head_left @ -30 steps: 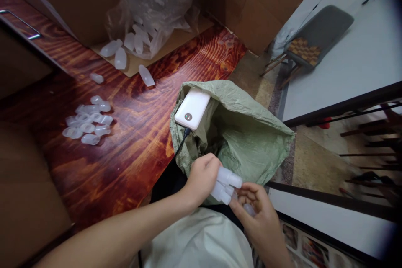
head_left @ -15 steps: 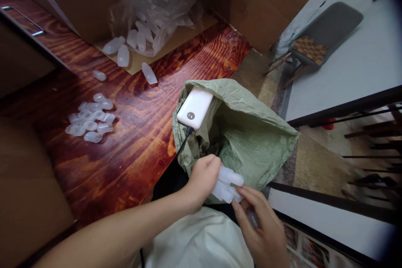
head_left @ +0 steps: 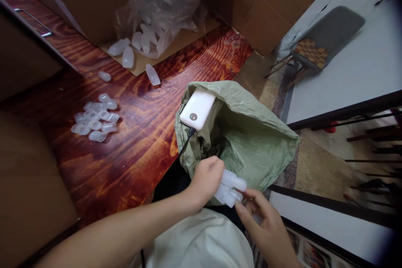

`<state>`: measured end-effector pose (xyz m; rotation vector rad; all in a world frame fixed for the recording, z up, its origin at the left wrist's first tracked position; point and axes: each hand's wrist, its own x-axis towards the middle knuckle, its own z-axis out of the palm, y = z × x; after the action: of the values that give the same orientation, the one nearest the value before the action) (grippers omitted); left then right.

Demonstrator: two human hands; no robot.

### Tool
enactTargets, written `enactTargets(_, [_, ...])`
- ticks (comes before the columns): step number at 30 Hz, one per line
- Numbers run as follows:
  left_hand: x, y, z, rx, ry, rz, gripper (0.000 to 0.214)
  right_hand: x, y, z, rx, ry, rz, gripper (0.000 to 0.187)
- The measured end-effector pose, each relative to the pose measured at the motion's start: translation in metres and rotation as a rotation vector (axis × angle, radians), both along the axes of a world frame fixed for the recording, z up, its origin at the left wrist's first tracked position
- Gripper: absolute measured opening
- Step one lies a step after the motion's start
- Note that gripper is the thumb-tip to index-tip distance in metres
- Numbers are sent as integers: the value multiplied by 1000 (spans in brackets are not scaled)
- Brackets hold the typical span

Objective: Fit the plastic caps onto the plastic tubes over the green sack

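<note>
Bottles (head_left: 230, 187), small and translucent, sit bunched in the left hand (head_left: 205, 178), fingers closed round them above the green sack (head_left: 248, 134) mouth. Right hand (head_left: 264, 226), fingers loosely curled, touches their tips, seemingly steadying the bunch.

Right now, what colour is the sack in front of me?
Pale green sack, seen in the head view.

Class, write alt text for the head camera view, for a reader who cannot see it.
A person's left hand grips a bunch of small translucent bottles over an open green sack, the right hand touching their tips. A white power bank rests on the sack's rim; caps lie on the wooden table.
</note>
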<state>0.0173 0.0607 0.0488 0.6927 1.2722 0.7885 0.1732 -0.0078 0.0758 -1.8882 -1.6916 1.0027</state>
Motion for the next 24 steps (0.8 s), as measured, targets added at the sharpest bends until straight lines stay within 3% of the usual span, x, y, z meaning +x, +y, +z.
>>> enactTargets(4, [0,-1,0,-6,0,-4,19,1,-2,-4,-98,34,-70,51])
enactTargets(6, [0,-1,-1,-3,-3,-7,19,0,-2,-3,-33,30,-115,40])
enactTargets(10, [0,-2,-3,4,-2,-10,20,-3,1,3,128,-7,26,22])
enactTargets(13, [-1,-1,-3,10,7,-9,20,-3,2,7,211,-96,28,39])
enactTargets(16, [-1,-1,-3,3,-1,-14,19,-3,1,6,270,-62,37,18])
enactTargets(19, [0,-2,-3,-7,-14,-16,19,-4,-1,6,287,-65,122,14])
enactTargets(22, [0,-2,-4,-29,-29,-9,19,-3,-1,6,328,-152,79,31])
enactTargets(24, [1,-2,-4,-51,-46,-3,20,-2,-2,6,361,-135,116,13])
